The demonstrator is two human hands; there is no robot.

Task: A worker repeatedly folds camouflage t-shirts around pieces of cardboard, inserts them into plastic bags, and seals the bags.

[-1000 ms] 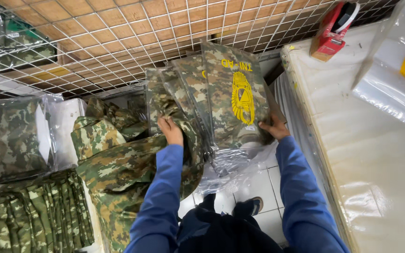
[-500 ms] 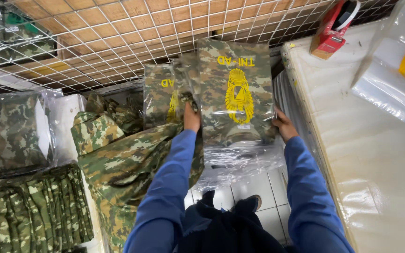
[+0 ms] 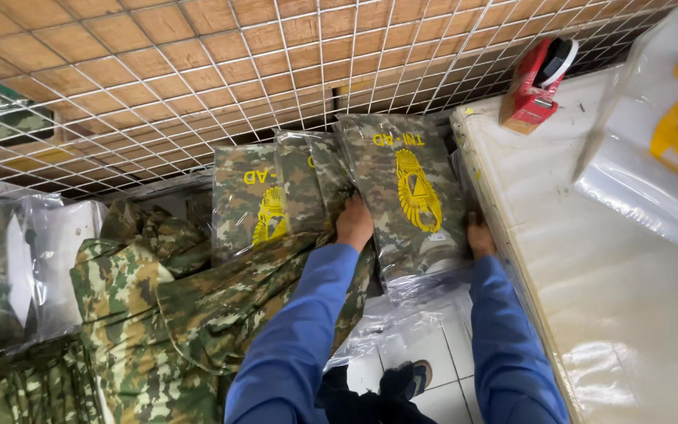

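Against a white wire grid (image 3: 198,86) backed by tan tile, a person in blue sleeves steadies a row of camouflage garments sealed in clear plastic bags – the front bagged garment (image 3: 410,196), marked with a yellow emblem, stands nearly upright between both hands. The left hand (image 3: 353,224) presses flat on that bag's left edge, fingers partly tucked behind it, while the right hand (image 3: 479,235) grips its lower right corner beside the white padded desk (image 3: 590,259); both are grasping the bag rather than released. More bagged garments (image 3: 264,196) lean just behind and to the left, touching the front one. Slick plastic looks likely to slide: if either grip eases, the leaning row could fan out and slump onto the loose camouflage clothing (image 3: 166,314) heaped below, or the front bag could slip down toward the tiled floor (image 3: 402,353), where crumpled plastic already lies. A red tape dispenser (image 3: 539,78) sits on the desk's far corner, well apart from the hands, near a stack of clear bags (image 3: 661,157).
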